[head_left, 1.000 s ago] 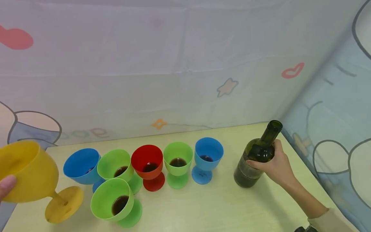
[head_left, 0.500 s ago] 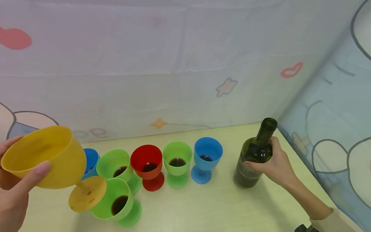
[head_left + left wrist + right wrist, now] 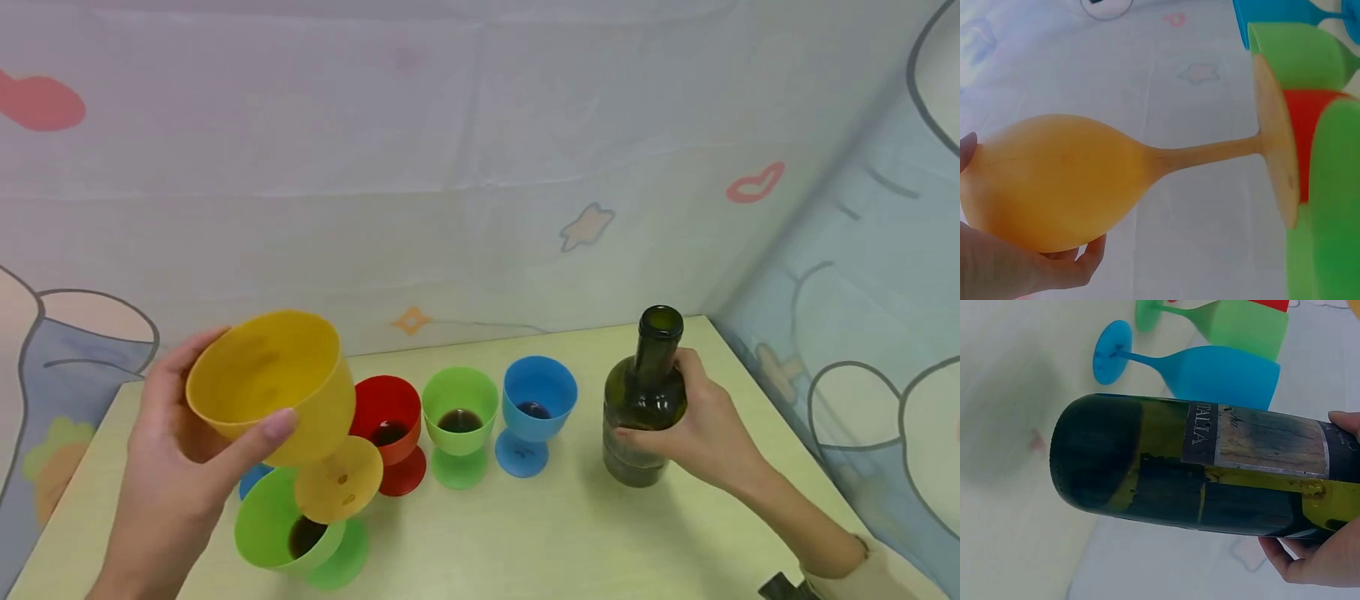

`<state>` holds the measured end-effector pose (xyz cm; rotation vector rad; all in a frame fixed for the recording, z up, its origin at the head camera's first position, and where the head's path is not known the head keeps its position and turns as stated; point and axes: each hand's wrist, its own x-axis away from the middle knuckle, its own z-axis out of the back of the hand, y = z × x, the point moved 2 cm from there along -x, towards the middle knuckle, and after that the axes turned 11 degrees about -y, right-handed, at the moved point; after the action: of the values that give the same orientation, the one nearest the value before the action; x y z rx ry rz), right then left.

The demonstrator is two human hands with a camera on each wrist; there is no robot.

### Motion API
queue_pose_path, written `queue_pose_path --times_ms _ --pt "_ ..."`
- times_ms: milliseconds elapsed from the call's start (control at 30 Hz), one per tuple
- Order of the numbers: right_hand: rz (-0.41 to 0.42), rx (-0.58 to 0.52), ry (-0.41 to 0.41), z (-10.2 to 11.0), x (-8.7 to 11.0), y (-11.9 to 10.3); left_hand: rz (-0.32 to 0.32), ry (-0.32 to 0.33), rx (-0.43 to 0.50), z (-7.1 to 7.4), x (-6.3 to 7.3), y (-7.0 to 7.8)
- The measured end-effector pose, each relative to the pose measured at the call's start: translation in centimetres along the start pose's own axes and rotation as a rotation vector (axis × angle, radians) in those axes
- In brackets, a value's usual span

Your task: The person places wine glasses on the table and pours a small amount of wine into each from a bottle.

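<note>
My left hand (image 3: 168, 479) grips the bowl of a yellow goblet (image 3: 322, 408), thumb on the near side. The goblet is tilted and raised in front of other goblets; no liquid shows in it. In the left wrist view its stem and round foot (image 3: 1277, 144) are plain. At the right, my right hand (image 3: 712, 429) holds a dark green wine bottle (image 3: 637, 404) round its body, neck up. The right wrist view shows the label (image 3: 1272, 440) and dark liquid inside; the bottle's base seems off the table.
A red goblet (image 3: 390, 408), a green goblet (image 3: 461, 400) and a blue goblet (image 3: 540, 392) stand in a row with dark liquid inside. Another green goblet (image 3: 262, 525) stands nearer. A blue one (image 3: 253, 479) is mostly hidden. Printed cloth (image 3: 480, 250) hangs behind the table (image 3: 510, 542).
My left hand has come in from the left edge, carrying the yellow goblet rightward over the other goblets. The bottle has shifted slightly left and stands more upright in my right hand.
</note>
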<state>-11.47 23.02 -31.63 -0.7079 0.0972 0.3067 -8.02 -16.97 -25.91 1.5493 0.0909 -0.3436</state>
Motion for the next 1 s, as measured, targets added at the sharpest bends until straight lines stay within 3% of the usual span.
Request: queue_pose_path --times_ms 300,433,567,700,800,1000 --pt "0.018 0.011 -0.056 -0.3 -0.1 -1.7 0.005 -0.087 -0.086 -3.6 0.0 0.1" --pt "0.053 0.056 -0.055 -0.5 -0.2 -2.2 0.047 -0.106 -0.100 -4.7 0.3 -0.6" --pt "0.095 0.176 -0.030 -0.8 -0.3 -2.6 0.163 -0.127 -0.099 -6.0 0.6 -1.7" --pt "0.138 0.324 0.012 -1.4 -0.1 -2.7 0.339 -0.156 -0.115 -7.2 0.9 -3.0" --pt "0.177 0.416 0.050 -1.7 0.0 -2.8 0.418 -0.167 -0.103 -8.0 1.0 -3.9" --pt "0.242 0.567 0.096 -2.5 0.1 -2.9 0.423 -0.189 -0.109 -9.2 1.3 -5.6"
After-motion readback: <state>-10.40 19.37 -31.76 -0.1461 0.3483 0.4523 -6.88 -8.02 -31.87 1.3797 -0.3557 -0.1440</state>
